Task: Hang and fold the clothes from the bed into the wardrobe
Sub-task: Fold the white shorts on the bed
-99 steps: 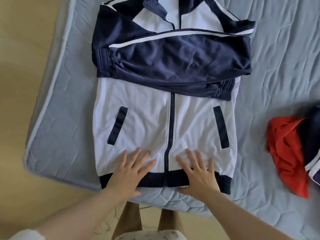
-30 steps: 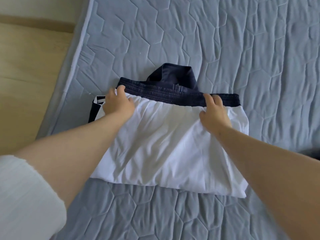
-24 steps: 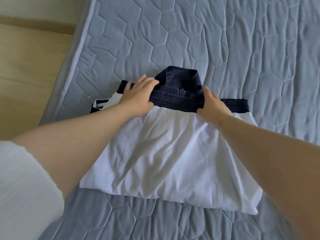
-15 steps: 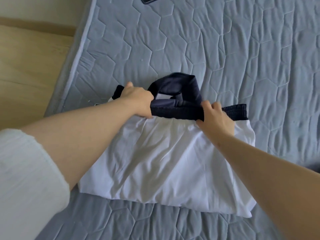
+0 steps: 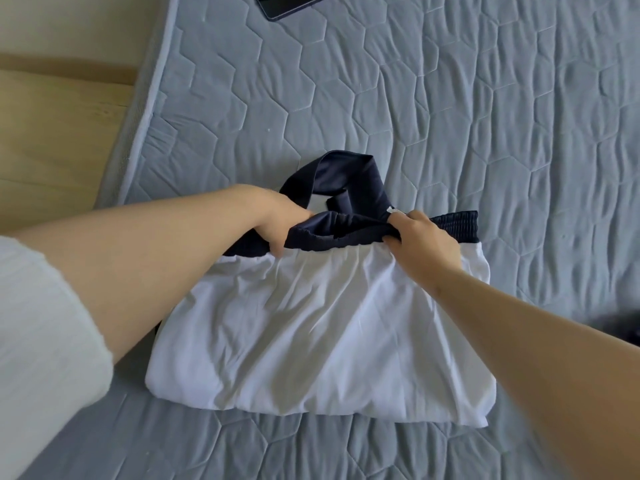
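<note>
A white and navy track jacket lies folded in half on the grey quilted mattress, white body towards me, navy ribbed hem along its far edge. The navy collar sticks up beyond the hem. My left hand grips the hem near its left end, fingers curled round the bunched band. My right hand pinches the hem further right, with a small white label showing at its fingertips. The hem is lifted and gathered between the two hands.
A dark flat device lies at the mattress's far edge. The wooden floor runs along the mattress's left side. A dark garment shows at the right edge, mostly out of view.
The jacket went from lying flat to folded in half. In the last second both hands moved inward along the hem, closed on it and bunched it up off the collar.
</note>
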Motion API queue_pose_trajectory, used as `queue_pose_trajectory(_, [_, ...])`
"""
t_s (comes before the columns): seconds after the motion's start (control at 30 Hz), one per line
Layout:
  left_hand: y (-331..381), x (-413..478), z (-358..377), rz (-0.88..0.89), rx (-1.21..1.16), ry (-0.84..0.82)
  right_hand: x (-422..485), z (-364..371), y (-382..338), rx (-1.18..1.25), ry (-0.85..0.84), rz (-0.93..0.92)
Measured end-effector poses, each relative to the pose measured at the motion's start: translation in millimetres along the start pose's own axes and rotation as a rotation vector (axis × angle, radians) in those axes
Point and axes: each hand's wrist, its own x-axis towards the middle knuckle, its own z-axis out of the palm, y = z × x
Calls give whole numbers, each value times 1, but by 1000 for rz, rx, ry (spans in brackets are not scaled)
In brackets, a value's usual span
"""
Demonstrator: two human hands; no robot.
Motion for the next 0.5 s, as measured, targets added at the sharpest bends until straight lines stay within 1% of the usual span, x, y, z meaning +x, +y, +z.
queue_pose_trajectory(0.07, [0,0,-2,-61,126,124,0,-1,2,1,9,2])
queue_pose_trajectory(0.1, [-2,-1,-4,-88,120,177,0,-2,3,-5,17,3])
queue_pose_trajectory(0.13, [-6,-2,-7,-97,53,208,0,-4,5,-11,27,5])
queue_pose_trajectory(0.2, [-16,-6,-13,-60,-187,254,1,-9,9,-2,63,5])
queue_pose_trajectory(0.27, [-24,-9,-17,-7,-485,286,0,-13,11,30,111,-12])
queue_pose_trajectory(0.33, [-24,-12,-15,80,-822,249,-1,-18,9,59,139,-42])
queue_pose_trajectory(0.37, [-23,-13,-14,108,-894,215,-2,-20,8,65,143,-58])
queue_pose_trajectory(0.4, [-22,-13,-13,108,-855,178,-4,-21,7,66,144,-72])
queue_pose_trajectory(0.43, [-21,-14,-11,87,-741,136,-5,-22,6,61,144,-81])
queue_pose_trajectory(0.5, [-20,-20,-10,-11,-410,79,-7,-24,5,41,151,-88])
